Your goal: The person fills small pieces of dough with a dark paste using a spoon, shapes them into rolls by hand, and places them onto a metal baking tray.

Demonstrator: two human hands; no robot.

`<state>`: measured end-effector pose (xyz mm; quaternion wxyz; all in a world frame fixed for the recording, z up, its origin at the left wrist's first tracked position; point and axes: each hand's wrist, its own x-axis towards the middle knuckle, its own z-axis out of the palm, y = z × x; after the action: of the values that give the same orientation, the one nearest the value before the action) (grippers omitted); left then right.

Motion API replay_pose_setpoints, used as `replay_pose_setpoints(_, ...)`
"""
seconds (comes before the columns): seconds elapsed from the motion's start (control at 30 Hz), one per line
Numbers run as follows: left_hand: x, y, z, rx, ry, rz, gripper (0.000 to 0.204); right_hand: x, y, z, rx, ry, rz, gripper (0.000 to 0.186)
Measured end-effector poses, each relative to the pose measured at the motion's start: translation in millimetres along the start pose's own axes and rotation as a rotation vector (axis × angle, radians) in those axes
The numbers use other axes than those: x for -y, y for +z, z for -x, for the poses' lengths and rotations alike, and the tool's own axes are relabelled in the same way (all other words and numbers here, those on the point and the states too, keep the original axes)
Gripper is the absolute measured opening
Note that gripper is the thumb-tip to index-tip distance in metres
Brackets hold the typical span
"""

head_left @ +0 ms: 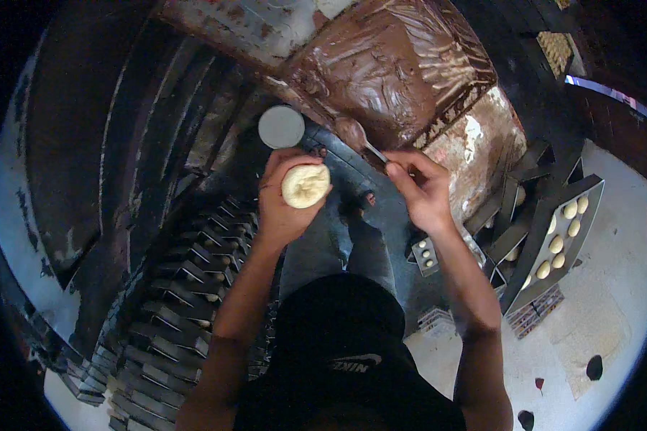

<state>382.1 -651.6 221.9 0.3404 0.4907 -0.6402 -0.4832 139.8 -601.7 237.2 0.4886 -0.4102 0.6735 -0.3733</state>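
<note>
My left hand has its fingers wrapped round a round piece of pale dough, dimpled in the middle. My right hand grips the handle of a metal spoon, whose bowl carries brown chocolate paste at the edge of a big heap of the same paste, spread thick with ridges and swirls. Just above my left hand sits a round grey lid or container; I cannot tell which it is.
A smeared, pale board lies right of the paste. Metal trays with several dough balls are stacked at the right, above a light floor. Long racks of narrow trays fill the lower left. Dark metal ledges stand upper left.
</note>
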Motion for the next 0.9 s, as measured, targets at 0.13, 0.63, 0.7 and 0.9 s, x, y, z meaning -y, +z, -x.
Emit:
replay_pose_setpoints(0.13, -50, 4, -14, 0.121, -0.193, 0.332, 0.049, 60, -7, 29, -0.039, -0.394, 0.043, 0.016)
replay_pose_setpoints(0.63, -73, 16, -21, 0.180, 0.047, 0.237, 0.044, -27, -36, 61, -0.112, -0.611, 0.634, 0.018)
replay_pose_setpoints(0.7, -68, 13, -20, 0.168, -0.023, 0.271, 0.042, -72, -40, 44, -0.365, -0.643, 0.494, 0.017)
replay_pose_setpoints(0.9, -72, 18, -9, 0.249, -0.109, 0.310, 0.058, -134, -34, 13, -0.697, -0.360, 0.466, 0.016)
